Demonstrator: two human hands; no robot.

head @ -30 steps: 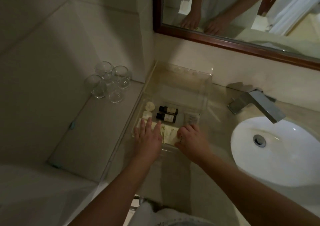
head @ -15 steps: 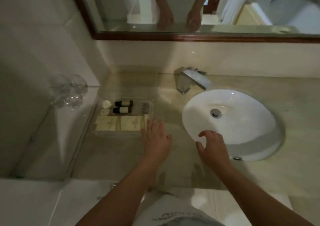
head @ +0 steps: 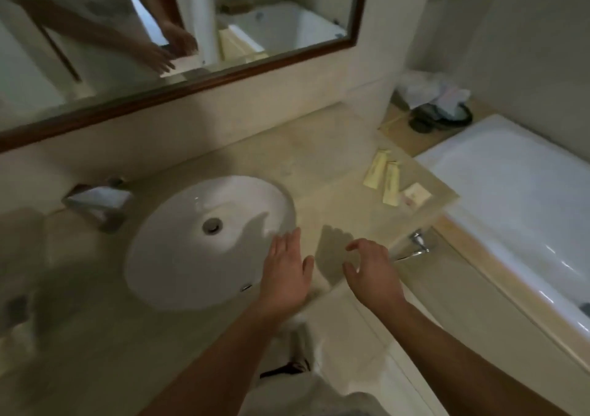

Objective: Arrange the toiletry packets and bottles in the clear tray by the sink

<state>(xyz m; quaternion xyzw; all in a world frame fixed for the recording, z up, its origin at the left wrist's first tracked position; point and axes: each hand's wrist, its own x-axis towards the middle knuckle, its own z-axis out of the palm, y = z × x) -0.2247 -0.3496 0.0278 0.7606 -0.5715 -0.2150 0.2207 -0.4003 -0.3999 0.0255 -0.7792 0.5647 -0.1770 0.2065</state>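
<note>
Two long yellow toiletry packets (head: pixel 384 177) and a small square pale packet (head: pixel 415 194) lie on the counter's right end, near the bathtub. My left hand (head: pixel 285 272) hovers with straight fingers over the sink's right rim and holds nothing. My right hand (head: pixel 372 270) hangs over the counter just right of it, fingers loosely curled and empty, well short of the packets. The clear tray is out of view to the left.
A white round sink (head: pixel 178 249) with a chrome tap (head: pixel 99 203) fills the counter's left. A white bathtub (head: pixel 517 211) lies at the right, with a crumpled bag and dark objects (head: pixel 437 102) on the ledge behind it. A framed mirror (head: pixel 178 26) hangs above.
The view has swung right, away from the clear tray to the sink and bathtub. Both hands left the tray and moved right across the sink; the yellow packets came into sight.
</note>
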